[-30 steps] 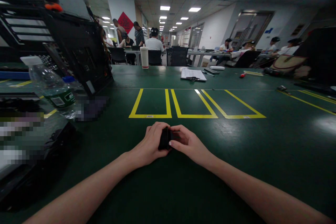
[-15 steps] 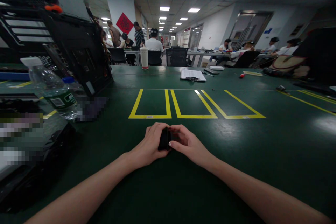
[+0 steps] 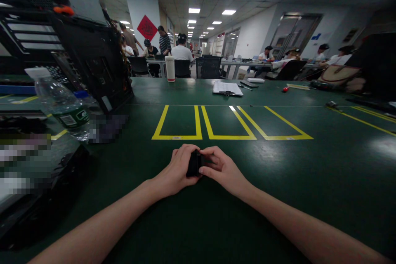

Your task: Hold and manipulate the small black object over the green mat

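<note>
A small black box-shaped object (image 3: 194, 164) is between my two hands, just in front of the yellow tape; its exact kind is too dark to tell. My left hand (image 3: 181, 168) wraps round its left side, with the thumb below and the fingers over the top. On the other side, the fingertips and thumb of my right hand (image 3: 221, 167) pinch its right edge, leaving a gap inside the curled palm. Both hands rest low over the dark green table (image 3: 198, 222).
Yellow tape outlines (image 3: 176, 137) lie ahead. Left are a plastic bottle (image 3: 69, 107), a black computer case (image 3: 89, 62) and a black bag-like bundle (image 3: 62, 181). Farther back stand a white cup (image 3: 170, 68) and a clipboard (image 3: 227, 87). Several people sit or stand beyond.
My hands and the black object stay almost still; the right fingers shift very slightly. In the background, a standing person moves left and leans over.
</note>
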{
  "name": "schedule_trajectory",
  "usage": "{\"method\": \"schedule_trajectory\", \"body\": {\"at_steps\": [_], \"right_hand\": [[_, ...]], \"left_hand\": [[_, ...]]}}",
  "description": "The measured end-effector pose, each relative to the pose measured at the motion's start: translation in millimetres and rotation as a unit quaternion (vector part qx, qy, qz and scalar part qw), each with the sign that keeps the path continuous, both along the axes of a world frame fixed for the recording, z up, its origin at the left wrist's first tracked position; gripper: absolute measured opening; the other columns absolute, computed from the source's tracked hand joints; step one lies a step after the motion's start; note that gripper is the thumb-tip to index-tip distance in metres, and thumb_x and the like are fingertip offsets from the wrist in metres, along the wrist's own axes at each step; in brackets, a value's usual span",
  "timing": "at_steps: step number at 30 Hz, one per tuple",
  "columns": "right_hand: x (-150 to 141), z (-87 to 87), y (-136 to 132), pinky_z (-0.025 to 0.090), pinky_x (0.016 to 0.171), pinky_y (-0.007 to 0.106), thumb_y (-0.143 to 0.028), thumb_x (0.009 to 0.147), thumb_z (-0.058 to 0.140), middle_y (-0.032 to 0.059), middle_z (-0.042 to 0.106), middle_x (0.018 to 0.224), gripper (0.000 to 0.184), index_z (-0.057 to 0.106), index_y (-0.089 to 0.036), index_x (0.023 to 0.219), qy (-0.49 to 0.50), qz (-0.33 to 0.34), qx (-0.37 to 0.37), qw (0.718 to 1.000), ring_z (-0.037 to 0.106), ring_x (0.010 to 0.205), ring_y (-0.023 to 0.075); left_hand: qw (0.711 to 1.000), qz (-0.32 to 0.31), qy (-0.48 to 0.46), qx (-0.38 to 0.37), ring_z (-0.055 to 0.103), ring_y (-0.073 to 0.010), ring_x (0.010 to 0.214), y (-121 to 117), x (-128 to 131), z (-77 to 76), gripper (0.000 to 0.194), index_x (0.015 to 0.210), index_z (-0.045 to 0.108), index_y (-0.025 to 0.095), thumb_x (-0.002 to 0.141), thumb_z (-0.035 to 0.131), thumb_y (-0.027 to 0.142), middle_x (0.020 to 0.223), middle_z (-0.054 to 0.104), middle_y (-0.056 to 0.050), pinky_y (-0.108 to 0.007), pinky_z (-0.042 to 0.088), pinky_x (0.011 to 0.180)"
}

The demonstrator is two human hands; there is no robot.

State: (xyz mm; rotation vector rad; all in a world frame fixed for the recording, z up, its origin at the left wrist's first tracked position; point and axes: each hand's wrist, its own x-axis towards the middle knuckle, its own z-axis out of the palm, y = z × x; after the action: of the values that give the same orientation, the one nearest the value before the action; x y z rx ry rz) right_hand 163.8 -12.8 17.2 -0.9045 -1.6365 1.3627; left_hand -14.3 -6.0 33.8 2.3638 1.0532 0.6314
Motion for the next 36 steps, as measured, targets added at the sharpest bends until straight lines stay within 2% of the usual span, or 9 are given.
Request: {"method": "schedule_trajectory", "body": {"at_steps": [5, 8, 17, 23, 31, 36], "right_hand": [[-2.9, 1.0, 4.8, 0.043, 0.087, 0.038, -0.022, 0.065, 0.065, 0.0025, 0.055, 0.098, 0.036, 0.047, -0.019, 0.095, -0.016, -0.032, -0.020, 0.999, 0.055, 0.094, 0.0166], [-3.6, 2.7, 7.2, 0.045, 0.084, 0.038, -0.024, 0.063, 0.067, 0.0026, 0.057, 0.094, 0.032, 0.049, -0.017, 0.088, -0.015, -0.021, -0.050, 0.998, 0.057, 0.091, 0.0172], [-6.2, 1.8, 1.9, 0.047, 0.079, 0.036, -0.026, 0.067, 0.064, 0.0012, 0.056, 0.093, 0.027, 0.049, -0.019, 0.088, -0.007, -0.017, -0.057, 0.998, 0.055, 0.090, 0.0173], [-4.7, 0.7, -1.6, 0.045, 0.079, 0.036, -0.034, 0.076, 0.052, 0.0019, 0.054, 0.094, 0.021, 0.051, -0.020, 0.090, -0.019, -0.033, -0.047, 0.998, 0.053, 0.091, 0.0174], [-5.0, 5.2, 0.0, 0.045, 0.079, 0.035, -0.032, 0.075, 0.053, 0.0026, 0.052, 0.095, 0.024, 0.048, -0.020, 0.096, -0.046, -0.016, -0.050, 0.998, 0.052, 0.090, 0.0167], [-2.0, 3.6, 1.2, 0.047, 0.076, 0.033, -0.028, 0.075, 0.054, 0.0008, 0.052, 0.091, 0.019, 0.046, -0.019, 0.090, -0.020, 0.031, -0.050, 0.998, 0.054, 0.087, 0.0154]], "left_hand": [[1.000, -0.012, 0.005, 0.012, 0.041, -0.0236, 0.102, -1.1, 1.3, 1.3, 0.051, 0.113, 0.031, 0.023, 0.071, 0.059, 0.018, 0.113, 0.039, -0.007, -0.042, 0.038, 0.084], [1.000, -0.012, 0.005, 0.013, 0.041, -0.0239, 0.102, -2.3, 1.2, 2.6, 0.049, 0.112, 0.031, 0.024, 0.071, 0.058, 0.019, 0.113, 0.039, -0.007, -0.042, 0.038, 0.083], [1.000, -0.021, 0.007, 0.019, 0.040, -0.0257, 0.104, -3.3, 0.3, 1.6, 0.053, 0.115, 0.028, 0.026, 0.072, 0.058, 0.018, 0.116, 0.037, -0.007, -0.044, 0.038, 0.083], [1.000, -0.017, 0.005, 0.021, 0.042, -0.0256, 0.103, -3.1, 0.5, 2.5, 0.052, 0.114, 0.030, 0.026, 0.071, 0.059, 0.019, 0.115, 0.039, -0.007, -0.044, 0.038, 0.082], [0.999, -0.018, 0.009, 0.031, 0.042, -0.0240, 0.103, -2.7, 1.4, 2.2, 0.051, 0.114, 0.030, 0.024, 0.071, 0.058, 0.018, 0.113, 0.040, -0.007, -0.043, 0.036, 0.085], [0.999, -0.029, 0.006, 0.032, 0.040, -0.0250, 0.105, -3.1, 0.7, 2.1, 0.053, 0.115, 0.028, 0.026, 0.072, 0.057, 0.016, 0.115, 0.039, -0.007, -0.044, 0.035, 0.085]]}}
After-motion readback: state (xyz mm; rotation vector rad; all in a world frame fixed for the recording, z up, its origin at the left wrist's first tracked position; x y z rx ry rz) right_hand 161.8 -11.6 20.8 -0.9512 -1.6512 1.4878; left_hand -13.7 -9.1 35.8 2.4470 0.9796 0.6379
